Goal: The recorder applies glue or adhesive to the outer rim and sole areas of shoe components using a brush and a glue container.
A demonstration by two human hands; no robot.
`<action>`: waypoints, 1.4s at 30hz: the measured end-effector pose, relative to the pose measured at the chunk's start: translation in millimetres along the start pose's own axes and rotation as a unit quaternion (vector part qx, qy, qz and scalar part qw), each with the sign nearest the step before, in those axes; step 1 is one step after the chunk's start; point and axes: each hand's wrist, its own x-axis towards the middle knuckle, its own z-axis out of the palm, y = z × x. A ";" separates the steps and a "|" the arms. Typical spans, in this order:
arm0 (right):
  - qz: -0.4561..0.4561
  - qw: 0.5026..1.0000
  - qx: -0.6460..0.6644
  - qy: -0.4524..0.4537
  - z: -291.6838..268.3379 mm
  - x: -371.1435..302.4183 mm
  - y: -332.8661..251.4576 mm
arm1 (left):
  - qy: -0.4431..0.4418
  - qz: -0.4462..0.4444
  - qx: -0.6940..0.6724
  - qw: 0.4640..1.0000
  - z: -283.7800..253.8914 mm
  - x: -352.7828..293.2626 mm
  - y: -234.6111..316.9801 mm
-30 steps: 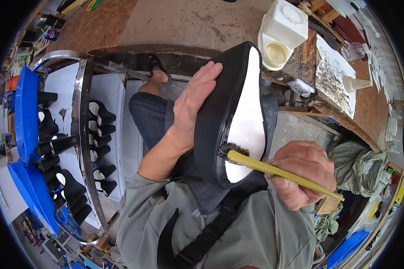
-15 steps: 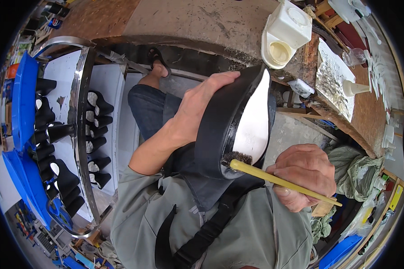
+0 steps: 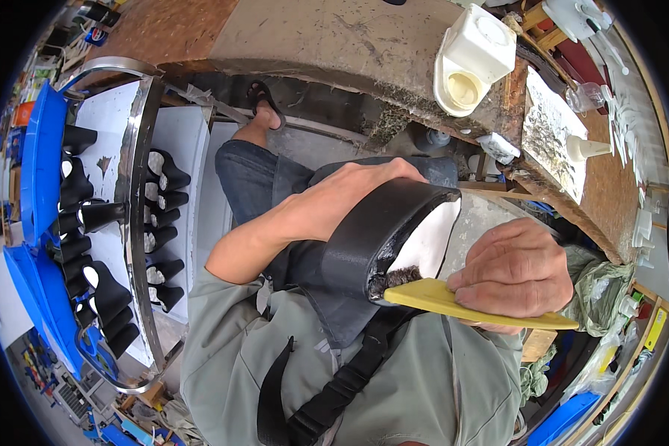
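Observation:
My left hand (image 3: 357,189) is wrapped over the far side of a black shoe upper on a last (image 3: 383,223), its fingertips hidden behind it. The white sole side of the shoe faces right, ringed by a dark, shiny folded edge. In my right hand (image 3: 514,271) is a brush with a flat yellow handle (image 3: 431,296), pinched between thumb and fingers. The brush's dark bristles (image 3: 401,277) touch the shoe's near end, at the border of black edge and white sole.
At left, a metal-framed rack (image 3: 147,134) holds several black shoes on white shelves, beside blue trays (image 3: 41,163). A worn workbench (image 3: 312,44) curves across the back. On it stand a white plastic container (image 3: 477,52) with an open cup and a stained paper sheet (image 3: 554,134).
The shoe has tilted and its far end has dropped toward me, with my left hand following. The brush has turned its broad handle face up, still at the near end.

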 end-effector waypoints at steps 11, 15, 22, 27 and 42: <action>-0.078 0.991 -0.061 0.085 28.6 -3.4 -12.0 | 0.063 -0.029 0.091 0.993 -10.3 1.7 -2.8; 0.000 0.970 -0.191 0.151 5.4 -5.6 -3.0 | 0.065 -0.004 0.110 0.992 -15.4 7.5 -1.7; 0.010 0.965 -0.108 0.240 11.9 -17.7 9.7 | 0.078 0.058 0.153 0.983 -23.6 12.5 -11.0; 0.204 0.835 0.027 0.510 -11.0 -48.4 8.7 | 0.069 -0.013 -0.006 0.998 -38.1 -4.1 -42.3; 0.421 0.781 -0.298 0.353 -41.3 -106.6 133.5 | 0.213 -0.018 -0.441 0.871 -34.6 13.3 -100.2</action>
